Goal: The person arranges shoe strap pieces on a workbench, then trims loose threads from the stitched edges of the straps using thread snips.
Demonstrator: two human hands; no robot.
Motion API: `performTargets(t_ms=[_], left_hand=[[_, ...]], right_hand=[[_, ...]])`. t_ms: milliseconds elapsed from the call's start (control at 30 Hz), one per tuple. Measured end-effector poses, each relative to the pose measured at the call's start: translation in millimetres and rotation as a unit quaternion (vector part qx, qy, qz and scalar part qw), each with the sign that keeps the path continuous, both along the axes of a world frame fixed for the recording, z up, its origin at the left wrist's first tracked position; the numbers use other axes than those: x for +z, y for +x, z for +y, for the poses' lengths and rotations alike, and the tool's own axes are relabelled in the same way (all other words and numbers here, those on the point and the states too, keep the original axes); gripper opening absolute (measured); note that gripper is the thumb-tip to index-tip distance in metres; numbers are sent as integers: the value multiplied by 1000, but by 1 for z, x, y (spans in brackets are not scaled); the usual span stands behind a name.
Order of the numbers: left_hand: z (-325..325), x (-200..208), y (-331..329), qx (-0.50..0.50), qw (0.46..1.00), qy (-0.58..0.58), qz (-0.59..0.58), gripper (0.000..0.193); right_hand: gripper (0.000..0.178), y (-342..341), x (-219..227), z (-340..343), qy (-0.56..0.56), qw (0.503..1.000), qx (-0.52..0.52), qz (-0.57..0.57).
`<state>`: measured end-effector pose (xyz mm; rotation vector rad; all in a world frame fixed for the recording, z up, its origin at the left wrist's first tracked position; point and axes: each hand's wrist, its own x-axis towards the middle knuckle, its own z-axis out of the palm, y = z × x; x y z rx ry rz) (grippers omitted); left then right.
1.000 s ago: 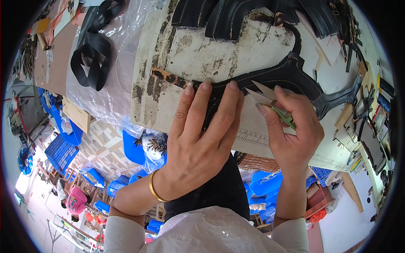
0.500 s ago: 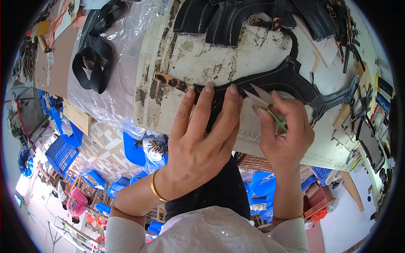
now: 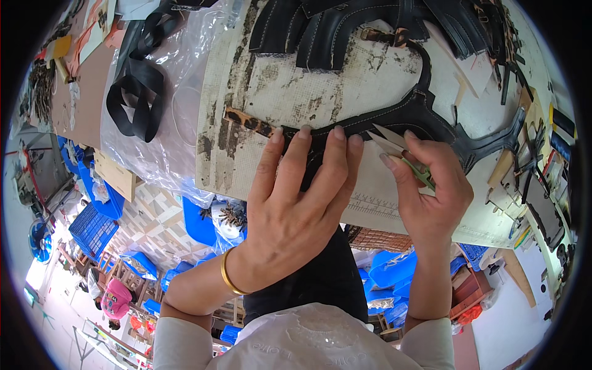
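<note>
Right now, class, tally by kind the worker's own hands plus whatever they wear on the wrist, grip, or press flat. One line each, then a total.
Bare hands (left hand, right hand): 2
Gold bangle on the left wrist: 1
Green-handled scissors in the right: 1
Stitched black leather-look piece under the left: 1
Total: 5

beyond the left fingers (image 3: 298, 154) the board (image 3: 287, 86) offers room, bounded by black pieces (image 3: 317, 49) ahead and a curved strap (image 3: 426, 65) rightward.
</note>
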<state>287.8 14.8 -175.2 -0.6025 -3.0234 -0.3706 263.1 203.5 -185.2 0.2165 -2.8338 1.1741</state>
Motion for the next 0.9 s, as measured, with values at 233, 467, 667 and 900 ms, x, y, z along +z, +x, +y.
performTargets(t_ms=[233,467,667,900], left_hand=[[4,-7,0,-17,999,-7,51,34],[11,-5,3,16,1000,-22,8,40],[10,-3,2,15,1000,-27,5,42],[12,-6,4,14,1000,-20,5,41]], right_hand=[[20,-2,2,1,24,999,15,20],[20,-1,1,0,2,1000,-2,-6],[19,-2,6,-1,24,1000,-5,-11],[17,4,-3,-3,125,991,15,40]])
